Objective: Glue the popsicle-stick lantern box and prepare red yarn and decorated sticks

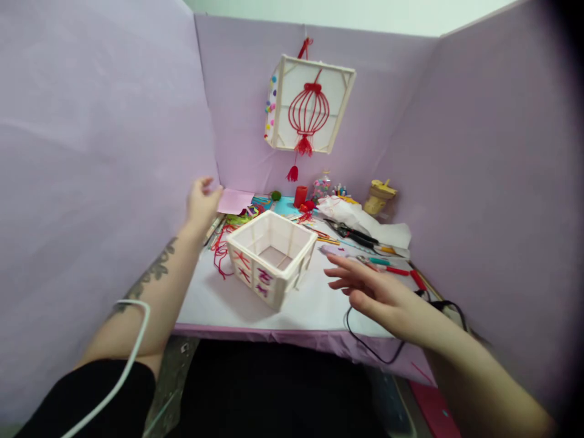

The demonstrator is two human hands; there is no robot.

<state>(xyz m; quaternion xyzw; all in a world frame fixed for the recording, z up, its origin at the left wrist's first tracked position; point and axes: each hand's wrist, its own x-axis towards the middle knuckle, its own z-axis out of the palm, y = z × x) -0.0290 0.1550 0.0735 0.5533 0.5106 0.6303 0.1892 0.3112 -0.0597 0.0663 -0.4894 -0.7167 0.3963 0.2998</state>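
Box (267, 275) stands untouched: at its right we hold the right grip (381, 297) spread, empty; beyond its left, the left grip (202, 204) loosely parted.

Cream open-topped box (272, 277); upright, cornerwise on white tabletop (207, 307); red, purple-marked sides.

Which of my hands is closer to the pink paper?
Left. Your left hand is just left of the pink paper; your right hand is farther off, right of the open white box.
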